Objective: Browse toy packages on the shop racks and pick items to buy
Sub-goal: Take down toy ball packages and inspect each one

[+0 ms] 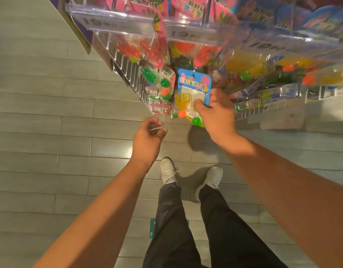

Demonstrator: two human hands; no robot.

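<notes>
One blue-carded toy package (193,93) is in play, pinched at its lower right side by the right hand (218,111), thumb over the clear blister front and fingers curled behind the card. It hangs just in front of the wire rack (132,72), below the clear price strips (116,20) and beside a pink-backed package (161,84) holding green and orange balls.

The left hand (148,136) hovers below and to the left of the blue package, fingers loosely curled and holding nothing that I can make out.

To do this step well, I judge the card should be drawn straight out from the rack — not twisted — so its hang hole slides off the peg without snagging the packs behind; whether it is already free of a peg cannot be told here. The left hand could come up to steady the bottom edge, where the loose balls add weight.

The package's long axis runs from the printed header to the balls — header toward the rack's upper rows, ball end toward the floor, its printed face toward the camera.
</notes>
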